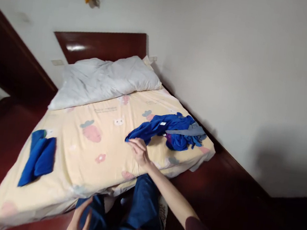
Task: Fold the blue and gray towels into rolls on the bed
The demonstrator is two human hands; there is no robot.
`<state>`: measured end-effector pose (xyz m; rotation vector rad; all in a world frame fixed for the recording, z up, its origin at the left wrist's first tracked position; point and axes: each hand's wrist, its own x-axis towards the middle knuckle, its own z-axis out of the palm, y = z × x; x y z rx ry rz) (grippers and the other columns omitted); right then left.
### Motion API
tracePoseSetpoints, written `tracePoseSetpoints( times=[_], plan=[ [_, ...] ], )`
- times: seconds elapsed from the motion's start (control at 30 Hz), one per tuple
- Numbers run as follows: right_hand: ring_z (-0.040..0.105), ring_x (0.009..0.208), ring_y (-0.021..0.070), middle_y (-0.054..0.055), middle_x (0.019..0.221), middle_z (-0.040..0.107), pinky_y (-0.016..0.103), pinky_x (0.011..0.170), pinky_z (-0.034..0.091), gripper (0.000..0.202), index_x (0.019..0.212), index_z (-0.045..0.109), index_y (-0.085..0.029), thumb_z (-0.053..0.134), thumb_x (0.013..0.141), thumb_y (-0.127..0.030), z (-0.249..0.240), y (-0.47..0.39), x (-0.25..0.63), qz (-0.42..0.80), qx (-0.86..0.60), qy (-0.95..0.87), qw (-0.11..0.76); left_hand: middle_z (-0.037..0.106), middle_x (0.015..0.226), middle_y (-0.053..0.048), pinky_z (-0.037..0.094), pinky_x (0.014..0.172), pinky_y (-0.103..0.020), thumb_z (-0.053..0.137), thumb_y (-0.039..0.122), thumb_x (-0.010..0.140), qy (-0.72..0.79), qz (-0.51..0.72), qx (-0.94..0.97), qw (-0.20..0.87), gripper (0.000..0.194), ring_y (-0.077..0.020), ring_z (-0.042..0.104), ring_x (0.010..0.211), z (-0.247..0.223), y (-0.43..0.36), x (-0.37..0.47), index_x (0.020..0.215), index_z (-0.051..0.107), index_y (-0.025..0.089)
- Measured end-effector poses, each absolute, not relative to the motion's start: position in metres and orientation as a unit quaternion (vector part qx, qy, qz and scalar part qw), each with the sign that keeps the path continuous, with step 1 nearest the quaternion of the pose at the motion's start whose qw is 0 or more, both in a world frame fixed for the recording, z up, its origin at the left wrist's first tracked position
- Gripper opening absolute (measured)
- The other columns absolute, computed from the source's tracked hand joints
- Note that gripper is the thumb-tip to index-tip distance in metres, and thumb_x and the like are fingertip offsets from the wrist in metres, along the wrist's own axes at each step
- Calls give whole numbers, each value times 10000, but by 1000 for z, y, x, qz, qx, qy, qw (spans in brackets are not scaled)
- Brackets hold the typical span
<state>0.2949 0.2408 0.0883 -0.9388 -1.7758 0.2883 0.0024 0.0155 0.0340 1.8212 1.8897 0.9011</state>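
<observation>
My right hand [140, 151] pinches one end of a crumpled blue garment [152, 128] on the bed's right side. That end is drawn out toward the middle, while the rest lies in a heap with grey-blue cloth [186, 130] and a small purple patch. A white tag shows on the blue fabric. My left hand [80, 220] is low in front of the bed, beside my leg, with fingers apart and nothing in it. Two folded blue pieces of cloth [44, 155] lie on the left side of the bed, well away from both hands.
The bed [109, 132] has a cream sheet with strawberry prints. A pale grey pillow or folded quilt [107, 77] lies across its head, before a dark wooden headboard [103, 45]. A white wall [243, 85] runs along the right. My legs [145, 203] stand against the near edge.
</observation>
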Motion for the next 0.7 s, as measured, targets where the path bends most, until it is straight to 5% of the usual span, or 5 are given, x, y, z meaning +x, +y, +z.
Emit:
tracePoseSetpoints(
  times=[0.2, 0.5, 0.7],
  plan=[
    [695, 920, 196, 36, 1023, 755, 346, 806, 602, 356, 1106, 751, -316, 500, 963, -110, 54, 107, 165, 226, -265, -774, 528, 561, 1431, -100, 468, 1112, -469, 532, 303, 933, 593, 396, 684, 153, 442, -273, 543, 1326, 72, 45, 5, 1374, 540, 275],
    [725, 976, 167, 34, 1051, 754, 298, 855, 597, 298, 1120, 699, -270, 475, 986, -125, 55, 50, 161, 315, -222, -816, 430, 695, 990, -73, 575, 803, -326, 435, 313, 981, 632, 309, 662, 259, 295, -215, 699, 898, 42, -33, -40, 1141, 669, 233],
    [735, 913, 154, 20, 1014, 762, 252, 791, 587, 245, 1094, 713, -290, 537, 982, -163, 66, 27, 183, 356, -221, -820, 389, 694, 1008, -69, 552, 779, -298, 439, 223, 979, 653, 334, 668, 124, 312, -191, 667, 895, 57, -83, -81, 1174, 677, 278]
  ],
)
